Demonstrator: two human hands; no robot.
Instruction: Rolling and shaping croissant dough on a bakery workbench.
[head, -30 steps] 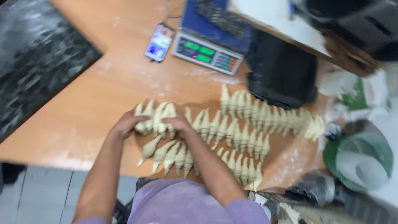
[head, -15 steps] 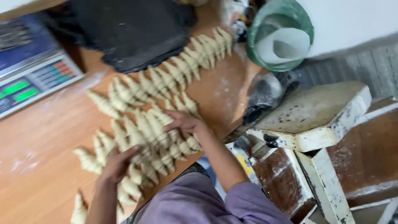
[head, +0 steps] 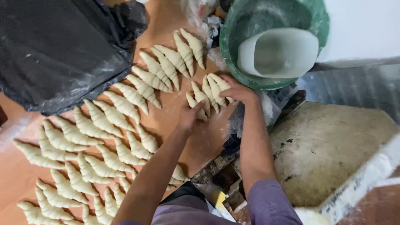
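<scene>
Rows of raw, shaped croissants [head: 100,121] lie on a floured wooden table [head: 166,25]. A small separate cluster of croissants [head: 207,93] sits at the table's right end, just below a green bucket. My left hand [head: 189,117] cups this cluster from the lower left, with its fingers against the nearest piece. My right hand [head: 238,90] curls over the cluster's right side, its fingertips on the top pieces. Both hands press the cluster between them.
A crumpled black plastic bag [head: 62,50] covers the table's upper left. The green bucket [head: 228,62] holds a white scoop [head: 277,52]. To the right stands a flour-crusted white box [head: 333,154]. Dark clutter fills the gap between table and box.
My hands have moved from the middle croissant rows to the table's right end, by the bucket, with a small cluster between them. The view has swung right; the scale is out of sight.
</scene>
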